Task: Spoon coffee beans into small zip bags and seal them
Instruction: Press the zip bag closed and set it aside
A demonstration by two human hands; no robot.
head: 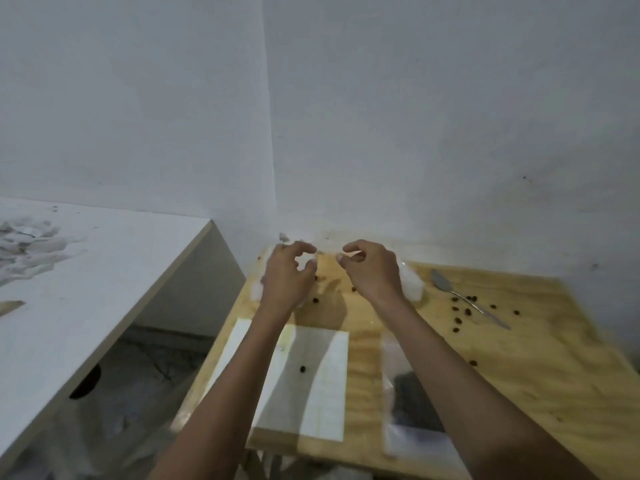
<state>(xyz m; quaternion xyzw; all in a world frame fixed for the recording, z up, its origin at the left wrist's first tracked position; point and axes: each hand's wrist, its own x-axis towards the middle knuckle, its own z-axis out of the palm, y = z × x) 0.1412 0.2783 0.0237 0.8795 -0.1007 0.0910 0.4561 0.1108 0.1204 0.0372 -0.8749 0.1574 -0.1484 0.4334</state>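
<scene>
Both hands are raised over the far edge of the wooden table [519, 358]. My left hand [287, 275] and my right hand [372, 268] have curled fingers and pinch the two ends of a small clear zip bag [320, 252], which is faint and hard to make out. A metal spoon [467, 299] lies on the table to the right of my right hand. Loose coffee beans [464, 306] are scattered around it. A large clear bag holding dark beans [412, 393] lies under my right forearm.
A white sheet of paper [318, 382] with one bean on it lies near the table's front left. Crumpled clear plastic [412, 285] sits below my hands by the wall. A white desk [86, 289] stands to the left, across a gap.
</scene>
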